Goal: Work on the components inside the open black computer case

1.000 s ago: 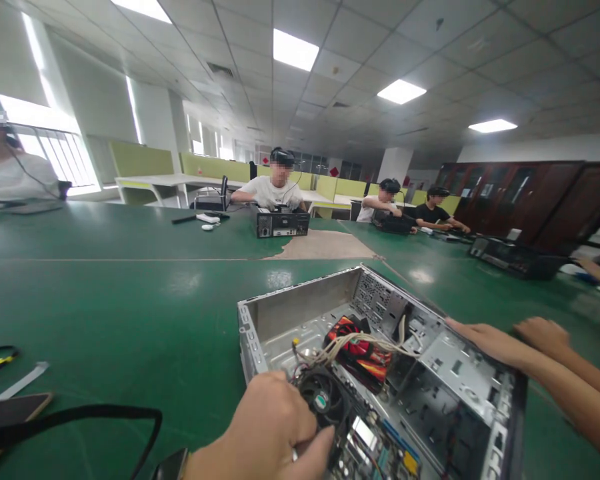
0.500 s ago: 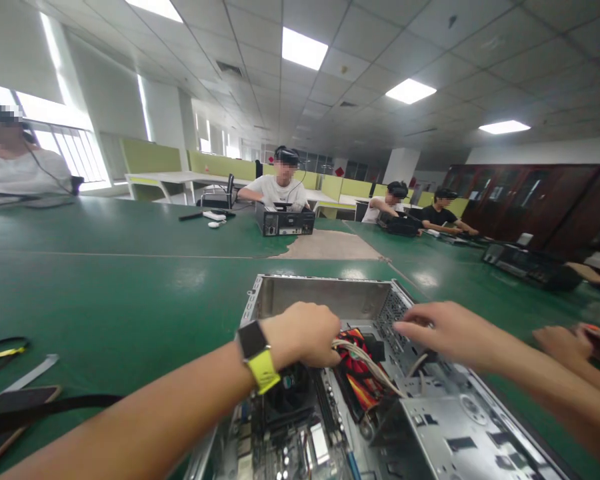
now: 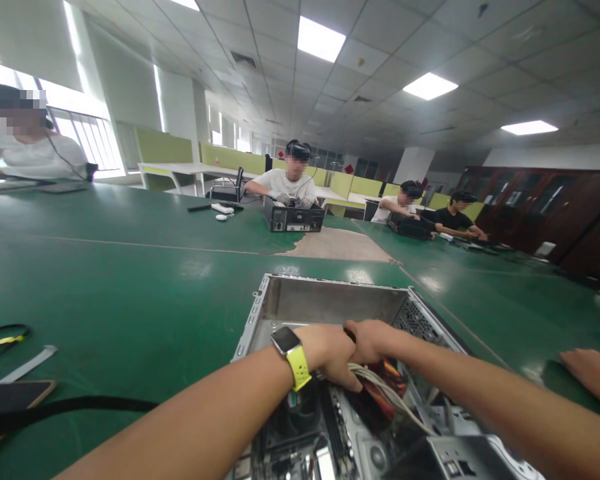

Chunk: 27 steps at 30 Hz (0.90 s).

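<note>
My left hand (image 3: 334,357), with a watch on its wrist, is closed over the end of a bundle of pale cables (image 3: 387,390) inside an open metal computer case (image 3: 330,283). Right against it is my right hand (image 3: 373,341), its fingers curled down; a small dark piece shows by its fingertips, but I cannot make out what they grip. Below both hands lies a red, orange and black part (image 3: 393,373), partly covered by the cables. A black fan cooler (image 3: 303,410) sits under my left wrist, largely hidden.
A phone (image 3: 15,407), a grey strip (image 3: 30,365) and a black strap (image 3: 95,403) lie at left. Another person's hand (image 3: 593,377) rests at the right edge. Across the green table (image 3: 130,280), a person works at another computer case (image 3: 295,219).
My right hand has moved left and down into the case, meeting my left hand over the cables. My left hand has shifted slightly right and lower. The view has turned a little.
</note>
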Available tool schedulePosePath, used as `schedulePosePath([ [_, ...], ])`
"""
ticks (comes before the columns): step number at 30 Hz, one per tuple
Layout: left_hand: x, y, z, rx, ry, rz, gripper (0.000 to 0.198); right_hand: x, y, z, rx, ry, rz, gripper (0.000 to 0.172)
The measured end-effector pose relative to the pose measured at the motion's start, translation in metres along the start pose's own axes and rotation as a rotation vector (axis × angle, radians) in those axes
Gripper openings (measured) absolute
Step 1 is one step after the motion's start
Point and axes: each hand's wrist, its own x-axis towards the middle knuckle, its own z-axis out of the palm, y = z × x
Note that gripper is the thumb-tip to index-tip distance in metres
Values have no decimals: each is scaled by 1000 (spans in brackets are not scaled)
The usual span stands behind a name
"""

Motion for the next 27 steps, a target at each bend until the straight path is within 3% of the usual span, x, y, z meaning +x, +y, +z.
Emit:
schedulePosePath([
  [3,-2,-2,-7,-48,70,67,52,-9,6,-22,-53,87,-119,93],
  [6,-6,-3,-11,-72,51,64,52,-9,10,-33,-198,215,-258,105],
  [11,-4,-2,-9,-66,34,99,53,5,22,-6,-438,338,-349,98],
  [15,-7,-5,-9,-20,17,1,49,0,29,11,-398,418,-357,88],
  [17,-11,-5,-10,3,-21,-93,50,-10,28,10,-332,356,-335,55],
  [19,-12,-4,-8,42,-97,-185,57,-19,24,10,-281,117,-257,24],
  [22,-7,2,-1,70,-286,-258,62,-25,20,18,-272,-205,-121,18],
  [24,-1,4,6,75,-330,-281,69,-24,21,28,-323,-216,-111,22],
  [27,5,4,13,43,-296,-319,80,-19,25,42,-421,-104,-217,23],
])
